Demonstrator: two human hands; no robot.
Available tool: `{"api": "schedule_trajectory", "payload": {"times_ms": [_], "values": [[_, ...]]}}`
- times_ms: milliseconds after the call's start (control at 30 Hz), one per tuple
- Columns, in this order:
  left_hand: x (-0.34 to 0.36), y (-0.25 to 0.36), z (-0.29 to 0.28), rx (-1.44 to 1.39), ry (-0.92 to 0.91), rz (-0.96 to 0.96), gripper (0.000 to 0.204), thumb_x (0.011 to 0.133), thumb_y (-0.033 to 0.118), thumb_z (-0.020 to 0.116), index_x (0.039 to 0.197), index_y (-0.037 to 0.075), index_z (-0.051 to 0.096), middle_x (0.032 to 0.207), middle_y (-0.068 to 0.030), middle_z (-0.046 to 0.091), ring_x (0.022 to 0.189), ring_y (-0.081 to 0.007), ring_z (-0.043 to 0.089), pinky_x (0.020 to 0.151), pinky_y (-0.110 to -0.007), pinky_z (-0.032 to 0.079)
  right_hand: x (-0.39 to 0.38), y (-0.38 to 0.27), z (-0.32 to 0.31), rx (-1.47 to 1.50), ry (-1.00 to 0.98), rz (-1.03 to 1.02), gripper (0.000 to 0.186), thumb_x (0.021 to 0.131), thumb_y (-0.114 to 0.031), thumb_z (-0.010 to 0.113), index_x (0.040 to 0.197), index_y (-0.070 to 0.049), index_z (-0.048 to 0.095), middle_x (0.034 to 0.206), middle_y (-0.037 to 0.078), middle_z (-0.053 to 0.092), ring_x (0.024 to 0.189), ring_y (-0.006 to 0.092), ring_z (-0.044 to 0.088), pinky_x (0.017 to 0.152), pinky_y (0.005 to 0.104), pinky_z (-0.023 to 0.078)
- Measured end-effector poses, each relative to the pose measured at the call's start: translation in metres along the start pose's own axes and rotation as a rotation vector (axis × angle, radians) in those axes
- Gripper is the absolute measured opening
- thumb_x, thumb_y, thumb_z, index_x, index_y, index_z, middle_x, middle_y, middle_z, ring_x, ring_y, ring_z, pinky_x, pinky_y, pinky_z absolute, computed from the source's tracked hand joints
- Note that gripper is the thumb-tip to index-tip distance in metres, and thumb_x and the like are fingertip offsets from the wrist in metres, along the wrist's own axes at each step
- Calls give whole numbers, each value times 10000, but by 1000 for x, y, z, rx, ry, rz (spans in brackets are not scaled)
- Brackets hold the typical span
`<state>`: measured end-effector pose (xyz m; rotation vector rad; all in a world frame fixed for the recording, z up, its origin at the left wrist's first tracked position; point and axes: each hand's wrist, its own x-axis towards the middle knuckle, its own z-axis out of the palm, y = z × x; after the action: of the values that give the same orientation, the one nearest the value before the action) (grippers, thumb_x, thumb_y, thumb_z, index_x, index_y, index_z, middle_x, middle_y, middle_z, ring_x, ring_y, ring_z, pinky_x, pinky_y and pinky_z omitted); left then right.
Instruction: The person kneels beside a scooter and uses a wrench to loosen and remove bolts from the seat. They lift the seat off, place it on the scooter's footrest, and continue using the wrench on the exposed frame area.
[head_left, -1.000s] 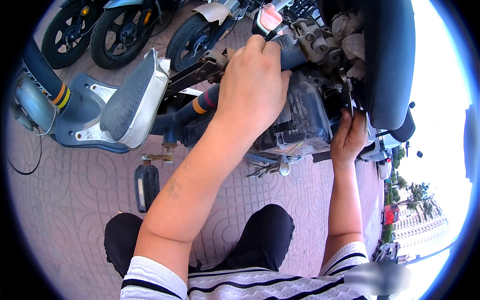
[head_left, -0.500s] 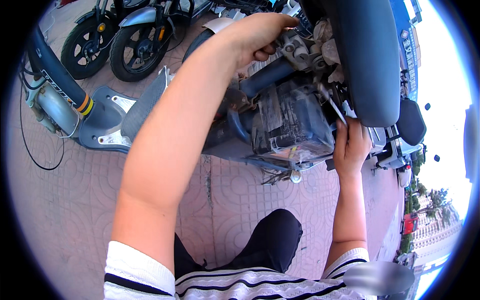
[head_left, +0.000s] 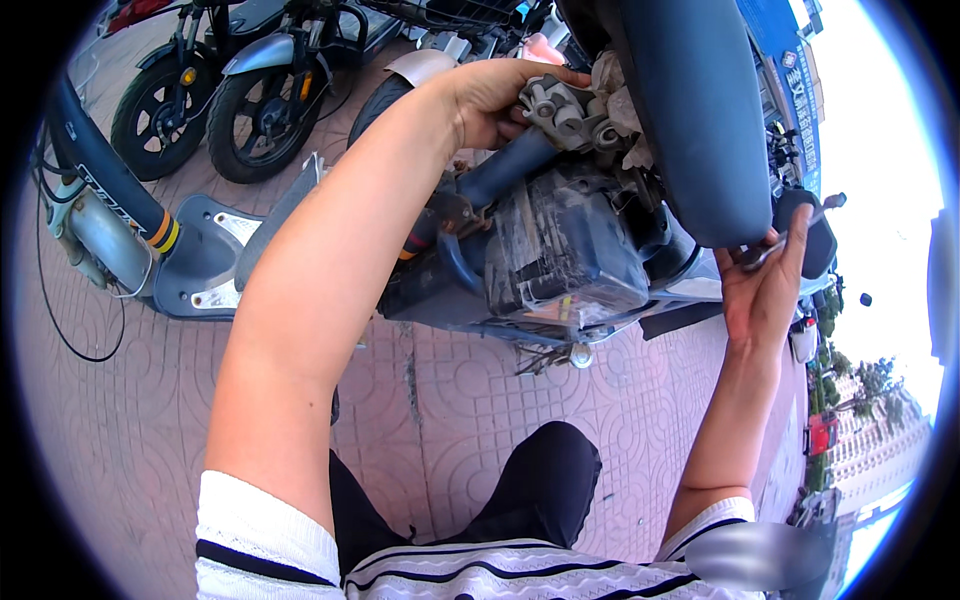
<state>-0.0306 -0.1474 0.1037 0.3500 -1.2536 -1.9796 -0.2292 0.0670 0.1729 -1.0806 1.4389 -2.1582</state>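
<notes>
A dark blue scooter lies tipped in front of me, its black underside box facing me and its dark seat at the upper right. My left hand reaches over the top and closes on a grey metal part beside a blue frame tube. At the right edge of the scooter, just under the seat, my right hand holds a thin metal wrench that points up and to the right.
A blue scooter with a grey footboard stands at the left, with a black cable lying on the red patterned paving. More parked scooters, their wheels toward me, stand at the upper left. My knee in black trousers is below.
My right hand has moved right, off the scooter's underside, and the wrench now shows in it. My left hand has stayed on the grey metal part at the top.
</notes>
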Motion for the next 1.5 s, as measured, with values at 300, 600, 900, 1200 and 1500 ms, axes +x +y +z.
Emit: {"api": "schedule_trajectory", "payload": {"times_ms": [300, 600, 900, 1200, 1500], "values": [[4, -3, 5, -117, 5, -32, 225, 780, 265, 760, 935, 109, 716, 917, -44, 694, 738, -122, 666, 685, -233, 564, 17, -15, 13, 194, -205, 379, 513, 897, -347, 645, 1194, 42, 490, 1088, 161, 615, 1008, 291, 635, 914, 482, 502], [-8, -7, 5, -60, 4, 64, 250, 782, 254, 739, 945, 71, 692, 884, -84, 687, 757, -173, 654, 756, -325, 540, 25, -64, 43, -119, -230, 33, 794, 831, -183, 708, 1304, 181, 184, 1090, 298, 505, 861, 304, 678, 776, 447, 594], [14, -9, -3, -65, -111, -32, 272, 844, 276, 682, 1033, 81, 670, 930, -43, 676, 734, -121, 633, 648, -246, 489, 10, -9, 12, 175, -47, 269, 281, 942, -225, 525, 1111, -5, 571, 1013, 98, 653, 891, 232, 678, 753, 402, 586], [9, -8, -5, -115, -140, 106, 339, 762, 295, 746, 1026, 97, 671, 1029, -73, 680, 939, -175, 665, 837, -278, 519, 32, -42, 43, -31, -98, 109, 347, 935, -242, 550, 1168, 15, 568, 1081, 131, 635, 997, 242, 639, 886, 446, 524], [-11, -7, 2, 92, 18, 182, 381, 791, 375, 702, 1028, 82, 647, 1065, -99, 675, 959, -179, 660, 908, -326, 508, 2, -49, 45, -58, -154, -63, 437, 911, -222, 615, 1184, 99, 498, 1057, 171, 601, 986, 239, 638, 857, 388, 537]]}}
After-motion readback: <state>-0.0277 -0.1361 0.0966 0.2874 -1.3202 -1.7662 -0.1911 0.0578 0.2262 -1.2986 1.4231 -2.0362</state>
